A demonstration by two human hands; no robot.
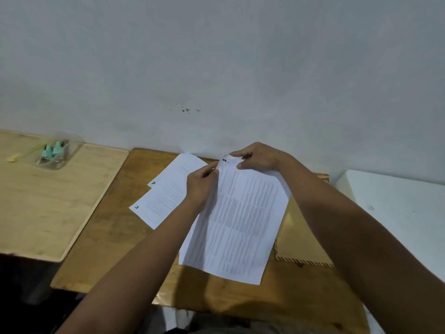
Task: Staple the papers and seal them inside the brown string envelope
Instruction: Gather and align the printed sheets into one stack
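A plain pale grey wall [216,56] fills the upper half, with a cluster of small dark specks [189,110] near centre. A brown wooden desk [115,227] abuts it. At 9 o'clock stands a lighter wooden table [43,201]; at 3 o'clock, a white surface [397,201]. Lighting dim, even.

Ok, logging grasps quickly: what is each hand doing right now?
Left hand: pinches the printed sheet at its top left edge.
Right hand: pinches its top corner.
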